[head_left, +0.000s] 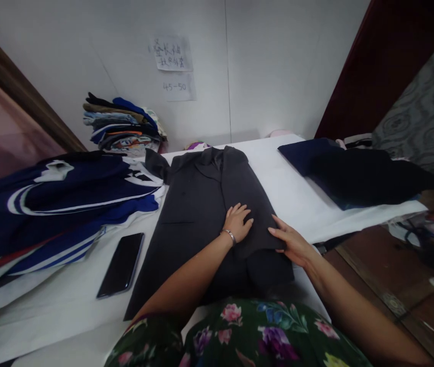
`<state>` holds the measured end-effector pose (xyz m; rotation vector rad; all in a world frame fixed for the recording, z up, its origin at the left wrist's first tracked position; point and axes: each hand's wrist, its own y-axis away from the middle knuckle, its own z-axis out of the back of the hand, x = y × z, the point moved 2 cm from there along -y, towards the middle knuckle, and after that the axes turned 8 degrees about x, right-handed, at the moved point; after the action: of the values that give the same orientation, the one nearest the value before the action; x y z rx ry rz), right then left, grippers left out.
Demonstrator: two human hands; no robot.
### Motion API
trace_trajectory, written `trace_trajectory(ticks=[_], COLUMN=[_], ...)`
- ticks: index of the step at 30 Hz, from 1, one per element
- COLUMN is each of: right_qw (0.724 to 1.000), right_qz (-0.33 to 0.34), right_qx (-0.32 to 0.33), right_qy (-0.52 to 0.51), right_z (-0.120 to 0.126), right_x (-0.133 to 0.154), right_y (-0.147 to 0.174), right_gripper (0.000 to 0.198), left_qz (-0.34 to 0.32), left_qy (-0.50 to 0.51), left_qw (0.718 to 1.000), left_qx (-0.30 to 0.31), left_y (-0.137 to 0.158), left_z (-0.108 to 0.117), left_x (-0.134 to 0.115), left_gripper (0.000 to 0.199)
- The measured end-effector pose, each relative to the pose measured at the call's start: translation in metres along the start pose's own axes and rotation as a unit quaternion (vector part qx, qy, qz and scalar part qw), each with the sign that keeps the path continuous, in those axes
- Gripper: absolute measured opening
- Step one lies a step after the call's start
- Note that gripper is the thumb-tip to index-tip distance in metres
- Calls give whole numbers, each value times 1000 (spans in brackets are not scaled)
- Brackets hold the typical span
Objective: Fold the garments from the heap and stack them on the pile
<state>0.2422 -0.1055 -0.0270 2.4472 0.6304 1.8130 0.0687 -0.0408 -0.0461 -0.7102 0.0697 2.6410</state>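
A dark grey suit jacket (194, 204) lies on the white table before me, its collar towards the wall. One sleeve (158, 164) sticks out at its upper left, while the right side is folded inward over the front. Flat on the jacket's front rests my left hand (237, 223), fingers spread, with a silver bracelet at the wrist. My right hand (289, 241) grips the jacket's right edge, thumb on top and the other fingers partly hidden beneath the cloth. The jacket's lower end is partly hidden by my left arm and floral top.
A black phone (121, 265) lies left of the jacket. Loose navy and white clothes (82, 188) heap up on the left. A folded clothes stack (123, 127) stands by the wall, under paper signs (174, 53). Dark folded garments (354, 173) lie on the right.
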Motion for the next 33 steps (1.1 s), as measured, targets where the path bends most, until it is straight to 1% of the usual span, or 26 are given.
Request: trace_trajectory(ticks=[2, 4, 5, 6, 7, 8, 10, 11, 12, 13, 15, 17, 18, 19, 20, 21, 24, 25, 26, 27, 30, 33], right_qw=[999, 992, 983, 967, 943, 913, 843, 811, 784, 763, 735, 718, 712, 707, 704, 701, 684, 676, 669, 664, 660, 662], right_qz=[7, 12, 10, 7, 7, 12, 30, 41, 55, 77, 146, 234, 271, 293, 295, 276, 171, 154, 155, 170, 224, 239], right_qx=[-8, -43, -55, -57, -53, -45, -30, -29, -36, -46, -69, -80, -77, -69, -55, -37, 17, 25, 25, 19, -11, -25], right_qy=[39, 118, 177, 250, 328, 406, 536, 583, 617, 640, 659, 651, 643, 640, 644, 656, 709, 720, 726, 728, 717, 710], right_z=[-3, 2, 7, 14, 21, 29, 42, 46, 48, 47, 38, 23, 15, 9, 5, 4, 10, 13, 16, 18, 16, 5], right_x=[-1, -5, -8, -11, -15, -18, -20, -18, -13, -6, 14, 32, 36, 37, 34, 28, 3, -2, -4, -3, 16, 40], right_y=[4, 10, 13, 16, 19, 22, 26, 27, 27, 25, 17, 1, -10, -22, -36, -50, -84, -92, -98, -104, -128, -173], right_gripper=[77, 84, 85, 84, 80, 74, 60, 55, 52, 50, 49, 51, 53, 55, 57, 58, 56, 55, 54, 53, 53, 55], left_qz=[0, 0, 0, -2, -4, -6, -8, -6, -4, -1, 3, 3, 2, 2, 1, 0, -3, -4, -4, -3, 0, 1], left_qy=[0, -1, -4, -9, -15, -21, -30, -32, -33, -33, -34, -35, -36, -38, -40, -42, -44, -44, -43, -41, -35, -20], left_qw=[1000, 1000, 1000, 1000, 1000, 1000, 999, 999, 999, 999, 999, 999, 999, 999, 999, 999, 999, 999, 999, 999, 999, 1000], left_qx=[2, 5, 6, 8, 10, 12, 14, 14, 14, 14, 14, 15, 16, 16, 15, 15, 11, 11, 11, 12, 15, 4], left_y=[1, 2, 3, 3, 4, 5, 6, 7, 7, 8, 8, 8, 9, 9, 9, 10, 11, 12, 12, 12, 13, 14], left_z=[0, 0, -1, -1, -2, -3, -3, -3, -3, -3, -2, -2, -2, -2, -2, -2, -3, -3, -4, -5, -8, -10], left_x=[0, 0, 0, 0, 0, 0, -1, -2, -2, -3, -4, -4, -5, -5, -5, -5, -5, -5, -5, -5, -5, -3], left_gripper=[39, 40, 41, 42, 43, 43, 44, 44, 43, 43, 44, 45, 45, 45, 45, 45, 45, 45, 45, 47, 50, 50])
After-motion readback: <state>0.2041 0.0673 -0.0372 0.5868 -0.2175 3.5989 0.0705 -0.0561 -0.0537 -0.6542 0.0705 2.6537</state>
